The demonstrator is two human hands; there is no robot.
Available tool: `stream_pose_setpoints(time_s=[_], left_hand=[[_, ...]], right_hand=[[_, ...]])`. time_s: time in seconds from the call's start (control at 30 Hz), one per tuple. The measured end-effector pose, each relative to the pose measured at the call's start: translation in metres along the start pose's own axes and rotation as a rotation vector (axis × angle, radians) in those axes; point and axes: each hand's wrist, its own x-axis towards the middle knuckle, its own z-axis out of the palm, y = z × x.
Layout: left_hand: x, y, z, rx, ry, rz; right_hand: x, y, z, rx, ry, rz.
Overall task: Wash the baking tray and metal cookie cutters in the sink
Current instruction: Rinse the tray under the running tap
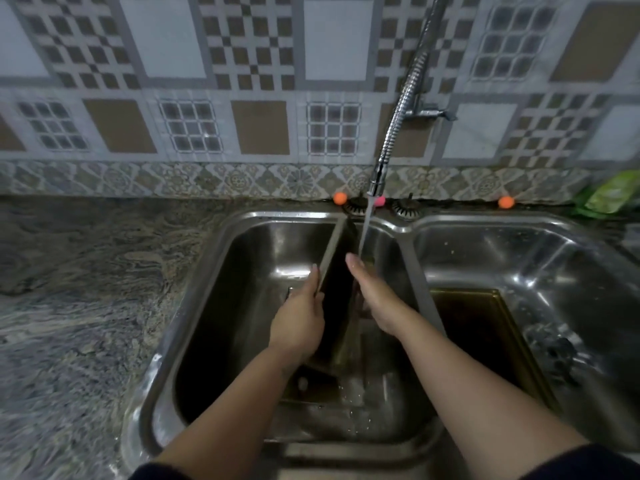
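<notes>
We look down into a steel double sink (242, 216). In the left basin the left hand (299, 317) grips the rim of a dark baking tray (337, 292) held on edge under the faucet (379, 178) (water running). The right hand (375, 292) lies flat, fingers straight, against the tray's inner face. A second tray (485, 327) rests in the right basin.

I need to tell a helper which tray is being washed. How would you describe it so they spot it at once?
Find the double sink; look in its left basin. The baking tray stands on edge under the running tap, between both hands, unlike the tray lying flat in the right basin.
</notes>
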Motion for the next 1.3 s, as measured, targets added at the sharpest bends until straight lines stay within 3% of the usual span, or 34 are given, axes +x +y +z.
stream_pose_setpoints(time_s=[0.17, 0.27, 0.33, 0.63, 0.8, 0.93, 1.13, 1.23, 1.3], left_hand=[[-0.012, 0.032, 0.009, 0.268, 0.012, 0.182], [-0.016, 0.036, 0.017, 0.197, -0.033, 0.233], [-0.017, 0.037, 0.023, 0.098, -0.126, 0.242], [0.036, 0.066, 0.032, -0.245, -0.002, 0.081], [0.062, 0.037, 0.03, -0.255, -0.032, -0.114], [0.042, 0.012, 0.042, -0.285, -0.177, -0.262], [-0.004, 0.023, 0.038, -0.347, -0.261, -0.043], [-0.009, 0.017, 0.026, -0.216, -0.14, 0.109], [-0.011, 0.012, 0.016, -0.282, -0.036, 0.113]], right_hand=[[0.012, -0.051, -0.003, 0.447, 0.126, 0.0], [0.01, -0.051, -0.008, 0.577, 0.189, 0.01], [0.0, -0.043, -0.011, 0.662, 0.108, 0.012], [-0.034, -0.026, -0.022, 0.653, -0.171, 0.02], [-0.04, -0.028, -0.04, 0.608, -0.162, -0.041], [-0.034, -0.034, -0.043, 0.674, -0.127, -0.107], [-0.012, -0.045, -0.022, 0.771, 0.003, -0.122], [-0.008, -0.055, -0.006, 0.755, -0.017, -0.158], [-0.01, -0.061, 0.003, 0.653, -0.081, -0.141]])
